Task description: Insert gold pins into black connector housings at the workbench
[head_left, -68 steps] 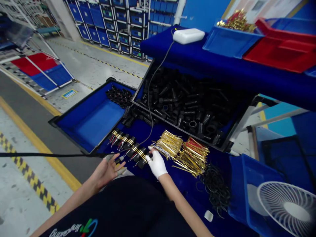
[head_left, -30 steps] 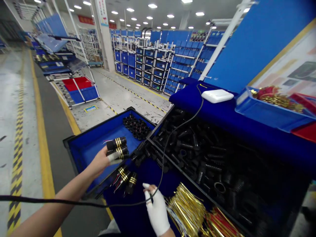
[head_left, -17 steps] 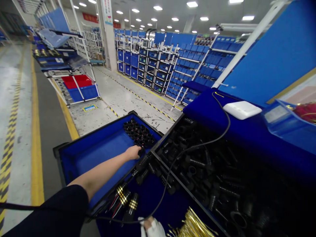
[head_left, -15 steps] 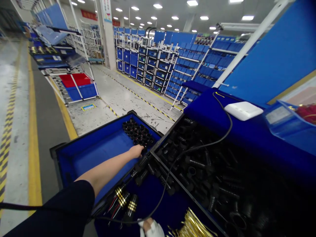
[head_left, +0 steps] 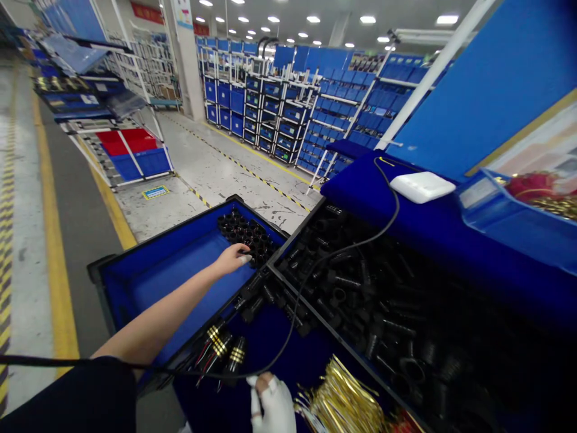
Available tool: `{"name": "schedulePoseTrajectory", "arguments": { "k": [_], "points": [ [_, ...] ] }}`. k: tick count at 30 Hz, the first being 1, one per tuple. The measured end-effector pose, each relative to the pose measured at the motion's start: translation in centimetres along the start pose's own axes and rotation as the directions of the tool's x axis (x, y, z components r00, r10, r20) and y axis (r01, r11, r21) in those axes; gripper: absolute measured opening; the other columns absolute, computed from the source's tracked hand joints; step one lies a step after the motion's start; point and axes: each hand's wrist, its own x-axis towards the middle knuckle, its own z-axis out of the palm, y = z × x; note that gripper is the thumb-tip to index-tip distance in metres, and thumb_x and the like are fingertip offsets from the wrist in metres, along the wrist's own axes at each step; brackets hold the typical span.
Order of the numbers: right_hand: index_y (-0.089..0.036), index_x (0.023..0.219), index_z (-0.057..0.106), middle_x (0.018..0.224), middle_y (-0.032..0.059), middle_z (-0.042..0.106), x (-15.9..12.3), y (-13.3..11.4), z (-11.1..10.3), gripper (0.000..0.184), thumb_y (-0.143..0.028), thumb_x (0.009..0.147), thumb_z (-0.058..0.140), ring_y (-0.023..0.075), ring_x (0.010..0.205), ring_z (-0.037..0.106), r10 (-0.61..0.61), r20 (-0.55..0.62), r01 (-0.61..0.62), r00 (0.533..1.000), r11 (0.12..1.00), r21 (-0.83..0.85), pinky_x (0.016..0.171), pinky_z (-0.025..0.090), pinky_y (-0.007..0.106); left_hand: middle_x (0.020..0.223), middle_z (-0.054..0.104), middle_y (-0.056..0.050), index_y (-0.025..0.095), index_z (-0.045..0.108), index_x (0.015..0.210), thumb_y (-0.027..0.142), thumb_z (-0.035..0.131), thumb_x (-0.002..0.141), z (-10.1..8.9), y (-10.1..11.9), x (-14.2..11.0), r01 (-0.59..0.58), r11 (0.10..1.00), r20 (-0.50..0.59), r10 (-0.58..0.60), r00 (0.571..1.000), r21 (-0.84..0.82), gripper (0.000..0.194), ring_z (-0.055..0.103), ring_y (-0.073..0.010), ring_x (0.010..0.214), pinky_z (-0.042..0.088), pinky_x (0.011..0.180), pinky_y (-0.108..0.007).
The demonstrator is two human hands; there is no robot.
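Note:
My bare left hand [head_left: 233, 258] reaches into the blue bin [head_left: 171, 270], close beside a cluster of black cylindrical parts [head_left: 246, 231] standing packed in its far corner. Its thumb and fingers are apart, with nothing visible between them; the thumb tip looks white. My right hand [head_left: 274, 403], in a white glove with some bare skin showing, is at the bottom of the view over the dark blue work surface. Its fingers curl, and what they hold, if anything, is hidden. Left of it lie several black parts with gold rings [head_left: 220, 349] and red and black wires.
A black-rimmed tray [head_left: 347, 288] of loose black threaded parts fills the right side. A dark cable [head_left: 288, 328] crosses in front. Gold wires or ties [head_left: 345, 400] lie at the bottom. A white box [head_left: 422, 187] and a blue container [head_left: 509, 216] sit on the upper ledge.
My left hand has drawn back slightly from the black cylinders, its fingers parting. More of my gloved right hand shows at the bottom. The view has shifted a little.

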Motion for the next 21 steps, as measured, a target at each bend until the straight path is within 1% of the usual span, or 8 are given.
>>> {"name": "schedulePoseTrajectory", "arguments": {
  "k": [5,7,9,11,13,15,18,21],
  "points": [
    [-0.025,0.108,0.072,0.102,0.0071,0.072,0.0,-0.6,-0.1,0.033,-0.013,0.091,0.047,0.0238,0.096,0.067,0.093,0.017,-0.094,0.996,0.978,0.184,0.088,0.052,0.037,0.116,0.067,-0.019,0.015,0.055,0.104,0.054,0.063,0.087,-3.2,-0.2,-15.0,0.212,0.914,0.002,-0.225,0.974,-0.346,0.044,0.071,-0.0259,0.094,0.059,0.083,-0.047],
    [-0.023,0.113,0.071,0.106,0.0077,0.070,0.7,-1.0,-0.5,0.032,-0.016,0.094,0.046,0.0219,0.096,0.067,0.152,0.004,-0.146,0.988,0.942,0.302,0.090,0.052,0.036,0.110,0.069,-0.014,0.016,0.055,0.094,0.048,0.071,0.083,-3.8,-0.6,-21.2,0.424,0.676,0.154,-0.422,0.893,-0.603,0.038,0.072,-0.0237,0.087,0.060,0.082,-0.043],
    [-0.021,0.122,0.067,0.116,0.0090,0.067,1.9,-1.4,-0.7,0.035,-0.020,0.093,0.047,0.0181,0.085,0.066,0.193,-0.002,-0.176,0.981,0.899,0.401,0.085,0.055,0.034,0.101,0.071,-0.010,0.017,0.055,0.091,0.048,0.071,0.084,-3.6,-1.2,-26.3,0.577,0.454,0.313,-0.532,0.787,-0.679,0.035,0.073,-0.0243,0.086,0.060,0.074,-0.037],
    [-0.020,0.133,0.061,0.128,0.0108,0.061,3.5,-1.9,-0.7,0.043,-0.022,0.091,0.049,0.0133,0.068,0.060,0.195,0.012,-0.178,0.981,0.868,0.464,0.077,0.057,0.033,0.102,0.072,-0.010,0.017,0.057,0.093,0.044,0.072,0.084,-2.9,-1.8,-30.1,0.581,0.291,0.339,-0.585,0.736,-0.760,0.032,0.073,-0.0262,0.093,0.060,0.072,-0.033],
    [-0.020,0.140,0.056,0.134,0.0120,0.057,5.3,-2.2,-0.3,0.051,-0.022,0.089,0.052,0.0105,0.061,0.055,0.180,0.030,-0.171,0.983,0.852,0.495,0.074,0.058,0.033,0.103,0.072,-0.012,0.016,0.060,0.103,0.038,0.074,0.083,-1.6,-2.3,-32.4,0.536,0.168,0.340,-0.611,0.715,-0.827,0.033,0.073,-0.0275,0.098,0.060,0.074,-0.033],
    [-0.019,0.139,0.058,0.130,0.0124,0.060,6.8,-2.4,0.4,0.053,-0.022,0.086,0.054,0.0121,0.063,0.058,0.175,0.026,-0.165,0.984,0.855,0.491,0.077,0.059,0.035,0.108,0.072,-0.012,0.017,0.058,0.121,0.035,0.075,0.082,-0.2,-2.5,-33.3,0.489,0.090,0.345,-0.598,0.723,-0.868,0.046,0.073,-0.0292,0.100,0.060,0.082,-0.037],
    [-0.017,0.124,0.068,0.112,0.0119,0.070,8.0,-2.4,1.3,0.044,-0.024,0.083,0.059,0.0222,0.085,0.069,0.192,-0.012,-0.166,0.981,0.874,0.457,0.088,0.058,0.040,0.120,0.069,-0.009,0.028,0.046,0.140,0.040,0.081,0.075,1.9,-2.4,-32.8,0.454,0.047,0.359,-0.542,0.760,-0.890,0.074,0.072,-0.0334,0.103,0.057,0.091,-0.045],
    [-0.019,0.112,0.074,0.106,0.0111,0.073,8.2,-2.1,1.5,0.033,-0.023,0.082,0.061,0.0290,0.103,0.071,0.194,-0.080,-0.138,0.978,0.880,0.454,0.093,0.058,0.043,0.121,0.069,-0.010,0.032,0.047,0.137,0.049,0.090,0.059,3.4,-2.1,-30.8,0.461,0.038,0.378,-0.514,0.770,-0.886,0.091,0.070,-0.0384,0.107,0.058,0.092,-0.047]
  ]
}}
